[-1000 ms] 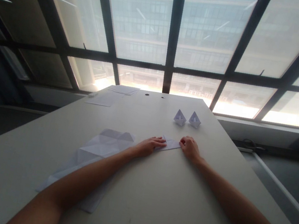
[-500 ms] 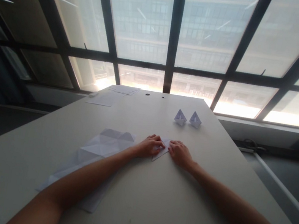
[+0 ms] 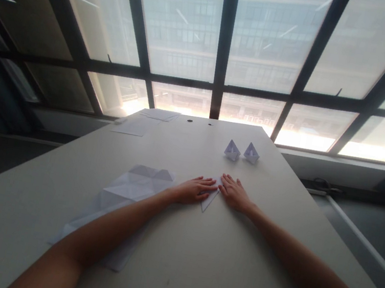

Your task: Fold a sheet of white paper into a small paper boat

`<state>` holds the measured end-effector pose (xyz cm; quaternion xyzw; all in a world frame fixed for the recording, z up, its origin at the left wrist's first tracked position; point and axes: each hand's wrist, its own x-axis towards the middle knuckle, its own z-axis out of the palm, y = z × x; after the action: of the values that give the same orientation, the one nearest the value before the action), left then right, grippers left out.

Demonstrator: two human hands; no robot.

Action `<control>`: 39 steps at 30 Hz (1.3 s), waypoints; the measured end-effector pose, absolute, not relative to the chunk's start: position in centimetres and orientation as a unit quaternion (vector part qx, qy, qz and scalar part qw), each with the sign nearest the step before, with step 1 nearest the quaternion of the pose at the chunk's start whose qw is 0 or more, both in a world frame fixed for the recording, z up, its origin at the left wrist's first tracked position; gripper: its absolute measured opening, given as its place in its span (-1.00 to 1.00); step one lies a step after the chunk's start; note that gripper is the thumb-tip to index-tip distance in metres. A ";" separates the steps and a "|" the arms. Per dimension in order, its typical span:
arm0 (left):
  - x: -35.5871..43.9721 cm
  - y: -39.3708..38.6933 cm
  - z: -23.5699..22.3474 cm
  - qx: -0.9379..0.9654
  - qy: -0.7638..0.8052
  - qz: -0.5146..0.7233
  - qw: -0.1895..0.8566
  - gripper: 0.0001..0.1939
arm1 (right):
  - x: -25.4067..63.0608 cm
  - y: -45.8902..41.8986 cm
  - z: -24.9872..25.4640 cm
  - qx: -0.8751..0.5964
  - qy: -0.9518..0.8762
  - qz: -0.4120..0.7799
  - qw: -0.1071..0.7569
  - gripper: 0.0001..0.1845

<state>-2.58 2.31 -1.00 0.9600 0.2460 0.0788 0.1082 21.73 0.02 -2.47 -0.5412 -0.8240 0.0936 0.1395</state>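
Observation:
A small folded piece of white paper (image 3: 207, 203) lies on the table between my hands, one pointed corner toward me. My left hand (image 3: 196, 190) lies flat over its left part, fingers stretched out to the right. My right hand (image 3: 234, 192) rests at the paper's right edge, fingers extended and pointing up and left. Much of the paper is hidden under the hands. Beyond them stand two folded paper boats (image 3: 232, 150), side by side and upright.
Creased white sheets (image 3: 133, 183) lie left of my hands, partly under my left forearm. Flat paper sheets (image 3: 132, 126) lie at the table's far left. The white table (image 3: 180, 256) reaches toward large windows (image 3: 263, 37). A dark round hole (image 3: 189, 120) sits near its far edge.
Both hands have flattened, with fingers now straighter. The folded paper has turned a little, its near corner now further right and closer to me.

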 end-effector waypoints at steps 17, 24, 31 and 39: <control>-2.3 1.8 -0.8 0.954 0.283 0.081 0.056 -0.48 | 22.3 0.1 -2.3 -0.508 -0.827 0.044 0.237 -0.45; -2.3 2.1 -1.2 0.935 0.341 0.077 0.062 -0.48 | 20.9 -2.4 -0.5 -0.293 -0.910 0.085 0.279 -0.68; -2.6 2.6 -1.6 0.936 0.337 0.079 0.068 -0.47 | 20.8 -3.0 0.4 -0.241 -0.932 0.143 0.229 -0.70; -2.7 2.8 -1.6 0.939 0.328 0.057 0.080 -0.43 | 20.8 -2.8 -0.3 -0.218 -0.913 0.235 0.252 -0.60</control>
<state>-2.73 2.75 -1.64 0.9394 0.3283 0.0570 0.0802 20.81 -2.77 -0.28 -0.2183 -0.9131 0.2350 0.2518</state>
